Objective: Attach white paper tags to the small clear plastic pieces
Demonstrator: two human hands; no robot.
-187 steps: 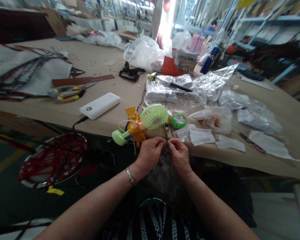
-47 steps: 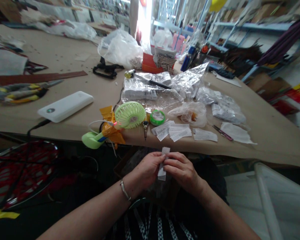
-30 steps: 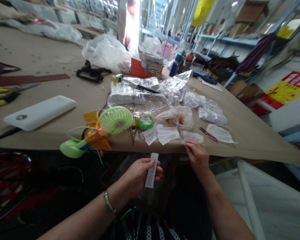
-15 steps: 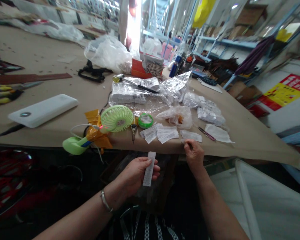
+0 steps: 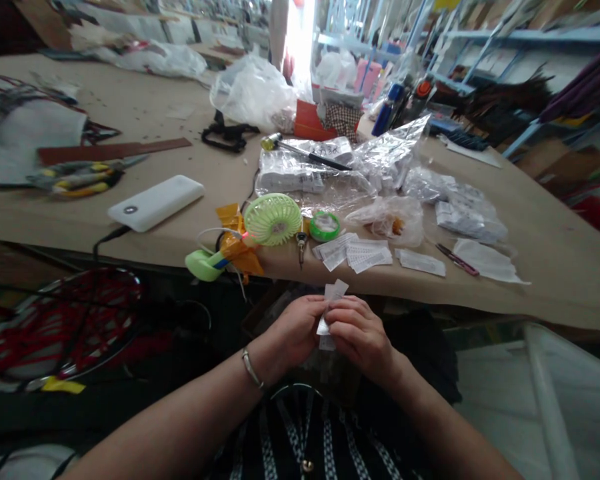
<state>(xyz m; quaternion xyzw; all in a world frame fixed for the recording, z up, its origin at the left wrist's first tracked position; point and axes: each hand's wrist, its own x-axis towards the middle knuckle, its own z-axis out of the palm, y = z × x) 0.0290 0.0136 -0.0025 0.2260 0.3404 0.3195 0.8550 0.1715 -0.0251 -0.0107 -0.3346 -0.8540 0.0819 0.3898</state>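
Note:
In front of the table edge, above my lap, both hands meet around thin white paper label strips (image 5: 336, 289). My left hand (image 5: 295, 330) pinches a strip from the left side. My right hand (image 5: 364, 333) has its fingers closed over a second strip, which crosses the first at an angle. The fingers cover much of both strips. Just beyond, printed white labels (image 5: 369, 255) lie fanned out on the table (image 5: 280, 270), and a separate label (image 5: 420, 262) lies to their right. A slim pink and dark hand tool (image 5: 457, 259) rests beside it.
A green fan (image 5: 273, 220), a pointed tool (image 5: 301, 248) and a round green container (image 5: 325, 227) stand near the front edge. Behind are plastic-wrapped label bundles (image 5: 293, 177) and a hammer (image 5: 310, 155). A white power bank (image 5: 157, 203) and pliers (image 5: 80, 179) lie left.
My right hand has come from the loose labels at the table edge to my left hand, bringing a strip against the one held there. The view has turned left and down.

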